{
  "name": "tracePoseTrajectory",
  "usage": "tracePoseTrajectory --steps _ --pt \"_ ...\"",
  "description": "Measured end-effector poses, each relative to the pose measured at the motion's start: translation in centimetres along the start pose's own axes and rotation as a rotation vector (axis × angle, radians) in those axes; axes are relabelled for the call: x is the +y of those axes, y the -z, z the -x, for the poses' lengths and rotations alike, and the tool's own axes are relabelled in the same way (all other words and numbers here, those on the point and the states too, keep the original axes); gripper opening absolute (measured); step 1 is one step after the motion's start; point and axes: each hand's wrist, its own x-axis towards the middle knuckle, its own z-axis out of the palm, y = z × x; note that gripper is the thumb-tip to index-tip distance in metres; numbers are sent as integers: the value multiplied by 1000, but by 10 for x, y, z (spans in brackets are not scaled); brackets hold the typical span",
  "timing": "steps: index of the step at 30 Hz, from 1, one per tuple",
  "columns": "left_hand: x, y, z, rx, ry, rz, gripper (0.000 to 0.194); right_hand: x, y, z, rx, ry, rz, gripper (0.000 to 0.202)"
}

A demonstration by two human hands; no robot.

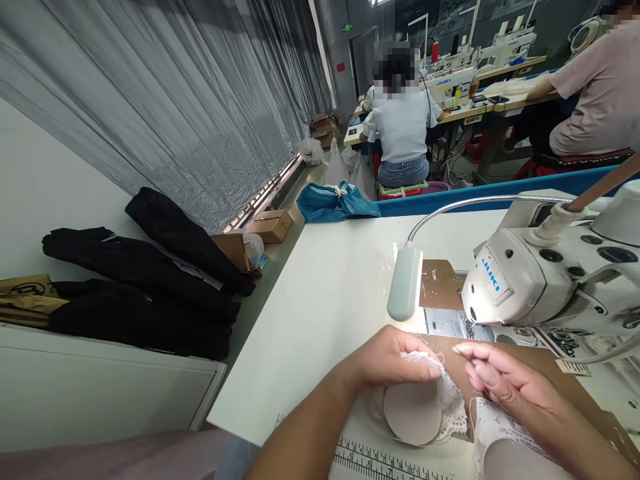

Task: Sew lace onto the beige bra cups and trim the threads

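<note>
My left hand (400,360) is closed on the upper edge of a white lace piece (453,407) with a smooth, rounded cup (414,413). Just right of it is my right hand (500,373), its fingers bent together near the lace edge; whether a thin thread lies between them is too small to tell. Below my right wrist lies a second lace piece (493,417) with a pale cup, partly hidden by the forearm. Both hands are in front of a white sewing machine (520,273), over brown board on the table.
A pale green lamp (405,283) on a bent metal neck stands left of the machine head. Printed rulers (370,463) run along the table's near edge. Dark clothes (150,293) lie at left. Two seated people (403,133) are beyond the blue-edged table.
</note>
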Motion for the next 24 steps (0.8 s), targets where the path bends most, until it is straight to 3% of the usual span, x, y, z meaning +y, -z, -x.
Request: tracePoseTrajectory --steps 6,16,24 --pt "-4 -5 -3 49 -13 99 31 -1 -8 -2 -126 60 -56 40" --pt "3 -13 -3 -2 43 -41 33 -8 -11 -3 -175 103 106 34" --pt "0 -15 -4 14 14 -88 29 4 -8 -8 -238 94 33 34"
